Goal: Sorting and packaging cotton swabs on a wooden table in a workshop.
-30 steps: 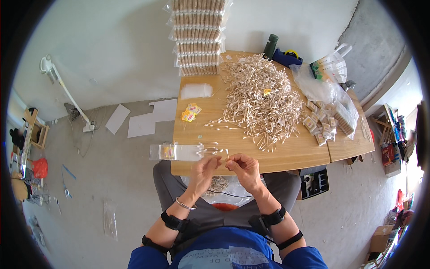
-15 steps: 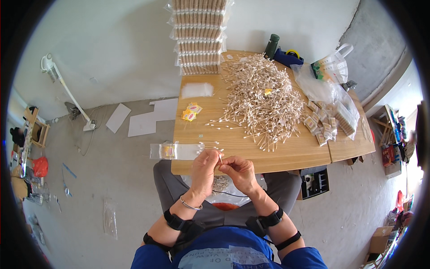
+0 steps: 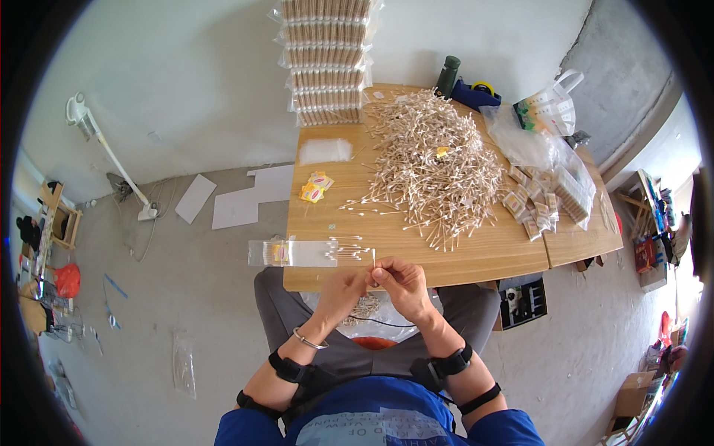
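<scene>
Near the table's front edge, my right hand [image 3: 401, 286] pinches an upright cotton swab [image 3: 373, 255], its white tip pointing away from me. My left hand [image 3: 344, 291] is just to the left, its fingertips close to my right fingers. Motion blurs those left fingers, so their grip is unclear. Beyond my left hand lies a clear flat plastic bag [image 3: 309, 253], which hangs past the table's left edge. Inside its left end are swabs and a yellow label [image 3: 279, 252]. Several loose swabs [image 3: 348, 250] lie side by side at the bag's right end.
A big heap of cotton swabs [image 3: 439, 163] covers the table's middle. Filled packs [image 3: 325, 78] are stacked at the back left, above empty bags [image 3: 326, 150] and yellow labels [image 3: 315, 187]. Small packs [image 3: 529, 204], a dark bottle [image 3: 447, 76] and a tape dispenser [image 3: 476, 95] stand toward the right.
My left hand has drawn down from the swabs at the bag and turned. The swab in my right hand now stands visible above the fingers.
</scene>
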Demonstrator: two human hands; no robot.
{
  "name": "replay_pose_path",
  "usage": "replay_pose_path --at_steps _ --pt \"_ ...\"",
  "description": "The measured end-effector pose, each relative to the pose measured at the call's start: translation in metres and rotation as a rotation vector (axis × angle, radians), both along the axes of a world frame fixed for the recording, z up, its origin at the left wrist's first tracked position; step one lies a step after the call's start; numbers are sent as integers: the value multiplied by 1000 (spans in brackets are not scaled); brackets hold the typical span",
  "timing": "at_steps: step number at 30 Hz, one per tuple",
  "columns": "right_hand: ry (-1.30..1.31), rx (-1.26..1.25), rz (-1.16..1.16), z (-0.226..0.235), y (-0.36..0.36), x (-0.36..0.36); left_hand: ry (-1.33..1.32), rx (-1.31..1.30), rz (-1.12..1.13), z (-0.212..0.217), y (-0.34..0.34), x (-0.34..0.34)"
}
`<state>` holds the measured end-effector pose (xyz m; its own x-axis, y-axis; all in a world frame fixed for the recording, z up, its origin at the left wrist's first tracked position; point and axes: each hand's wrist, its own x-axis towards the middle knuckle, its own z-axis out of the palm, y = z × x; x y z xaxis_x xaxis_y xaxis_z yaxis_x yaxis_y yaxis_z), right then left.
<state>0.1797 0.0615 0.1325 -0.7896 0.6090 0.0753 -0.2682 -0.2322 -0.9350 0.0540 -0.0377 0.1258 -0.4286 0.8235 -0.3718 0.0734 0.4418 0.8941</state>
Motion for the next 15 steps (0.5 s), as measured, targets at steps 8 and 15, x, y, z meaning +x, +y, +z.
replay_pose_path --at_steps 8,15 --pt "-113 84 -18 -5 6 8 -88 575 139 18 5 2" --pt "-114 50 12 0 -1 3 -293 604 158 23 6 2"
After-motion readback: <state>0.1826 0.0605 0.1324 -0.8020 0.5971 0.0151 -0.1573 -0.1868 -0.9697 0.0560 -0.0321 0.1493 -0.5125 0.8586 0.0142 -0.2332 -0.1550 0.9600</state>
